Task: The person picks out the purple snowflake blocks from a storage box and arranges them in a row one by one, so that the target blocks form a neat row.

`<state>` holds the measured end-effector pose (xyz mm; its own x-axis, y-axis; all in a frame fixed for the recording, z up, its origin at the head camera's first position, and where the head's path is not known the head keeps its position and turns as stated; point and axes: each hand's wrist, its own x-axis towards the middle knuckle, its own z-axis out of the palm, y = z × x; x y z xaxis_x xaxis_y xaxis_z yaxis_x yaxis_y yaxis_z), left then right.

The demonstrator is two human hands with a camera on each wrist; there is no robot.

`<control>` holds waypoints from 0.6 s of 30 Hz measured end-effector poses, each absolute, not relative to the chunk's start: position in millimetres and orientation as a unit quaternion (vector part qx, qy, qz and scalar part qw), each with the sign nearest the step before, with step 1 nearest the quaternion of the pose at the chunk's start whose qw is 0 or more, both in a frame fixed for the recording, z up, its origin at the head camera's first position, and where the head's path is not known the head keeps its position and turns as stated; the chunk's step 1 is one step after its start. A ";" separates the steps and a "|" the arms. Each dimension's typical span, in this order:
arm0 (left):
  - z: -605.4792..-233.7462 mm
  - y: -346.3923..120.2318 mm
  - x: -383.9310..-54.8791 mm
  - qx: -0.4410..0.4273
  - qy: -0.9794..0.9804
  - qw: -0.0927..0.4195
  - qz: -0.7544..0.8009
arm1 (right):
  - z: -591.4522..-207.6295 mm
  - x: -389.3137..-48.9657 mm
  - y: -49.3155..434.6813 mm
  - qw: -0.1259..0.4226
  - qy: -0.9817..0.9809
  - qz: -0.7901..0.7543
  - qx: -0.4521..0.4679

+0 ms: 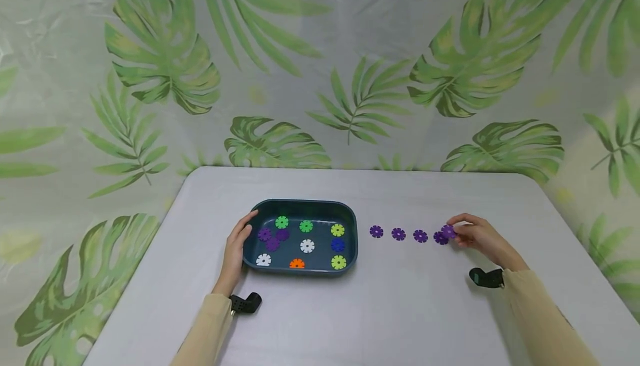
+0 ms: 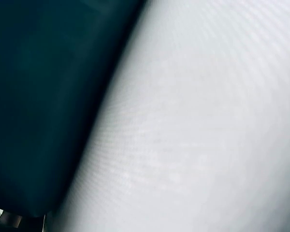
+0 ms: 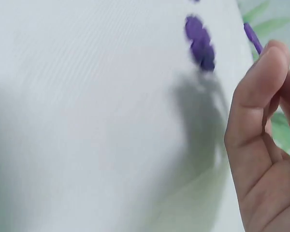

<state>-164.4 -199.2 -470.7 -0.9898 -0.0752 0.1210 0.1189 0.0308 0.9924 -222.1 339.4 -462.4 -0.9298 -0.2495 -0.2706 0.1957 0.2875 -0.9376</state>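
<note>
A purple notched plastic disc [image 1: 448,231] is pinched between the thumb and fingers of my right hand [image 1: 480,238]. In the right wrist view the edge of this disc [image 3: 253,37] shows past the thumb tip. In the head view it overlaps the right end of a row of several purple discs [image 1: 420,236] lying on the table. My left hand [image 1: 235,252] grips the left side of a dark teal tray [image 1: 300,205], thumb and finger at its rim. The tray's dark wall [image 2: 43,106] fills the left of the left wrist view.
Inside the tray lie loose discs: green [image 1: 306,226], yellow-green [image 1: 338,230], blue [image 1: 338,245], white [image 1: 307,246], orange [image 1: 297,264] and several purple [image 1: 273,244]. The white-covered table [image 1: 380,310] ends at a leaf-patterned curtain [image 1: 350,110].
</note>
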 end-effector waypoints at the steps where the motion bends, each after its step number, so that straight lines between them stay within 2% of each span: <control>1: -470.7 -199.0 -164.5 -0.015 -0.715 0.070 -0.695 | -465.6 -219.8 345.5 0.181 0.785 -0.593 -0.014; 10: -470.9 -198.5 -164.8 -0.013 -0.718 0.067 -0.693 | -479.0 -214.7 356.6 0.115 0.872 -0.475 0.004; 14: -471.1 -198.8 -164.6 -0.013 -0.717 0.069 -0.693 | -473.2 -216.7 349.5 0.102 0.903 -0.417 0.011; 18: -471.2 -199.1 -164.7 -0.014 -0.716 0.071 -0.694 | -459.9 -221.2 328.5 0.092 0.900 -0.426 0.001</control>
